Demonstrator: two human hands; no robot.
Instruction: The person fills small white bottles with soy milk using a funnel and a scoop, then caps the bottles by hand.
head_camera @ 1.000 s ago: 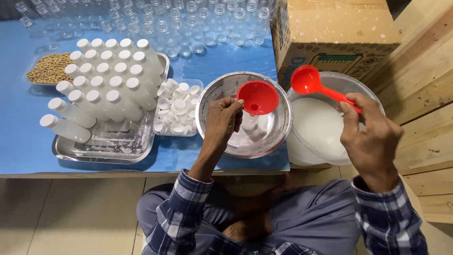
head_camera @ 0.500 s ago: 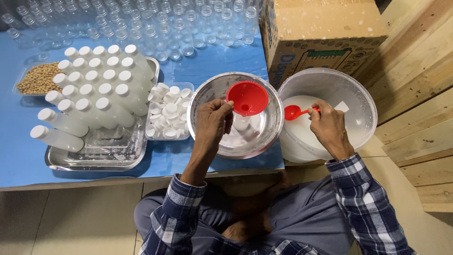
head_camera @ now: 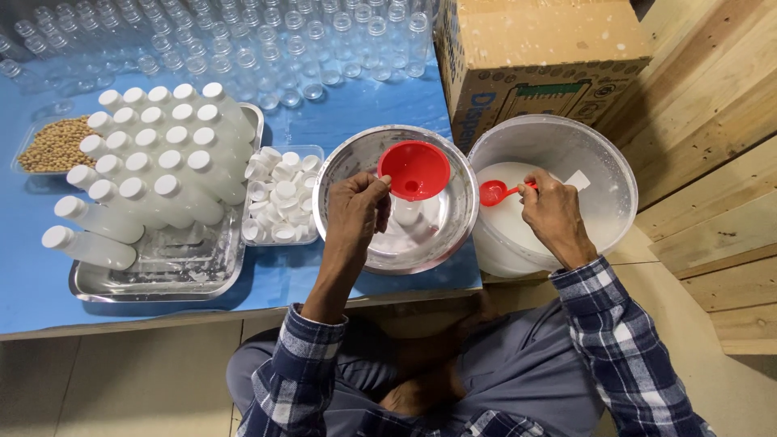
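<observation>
My left hand (head_camera: pixel 357 212) pinches the rim of a red funnel (head_camera: pixel 414 170) that stands in a small bottle (head_camera: pixel 407 212) inside a round steel bowl (head_camera: pixel 344 168). My right hand (head_camera: pixel 554 212) grips the handle of a red ladle (head_camera: pixel 495 192), whose scoop is lowered into the white liquid in a white bucket (head_camera: pixel 600 154) at the right. Both forearms wear blue plaid sleeves.
A steel tray (head_camera: pixel 166 271) holds several capped bottles of white liquid (head_camera: pixel 158 166). Beside it sits a clear tub of white caps (head_camera: pixel 279 194). Soybeans fill a tray (head_camera: pixel 55 146) at far left. Empty clear bottles (head_camera: pixel 267 48) line the back. A cardboard box (head_camera: pixel 534 57) stands behind the bucket.
My right hand has brought the ladle down from above the bucket into the white liquid. My left hand has stayed on the funnel.
</observation>
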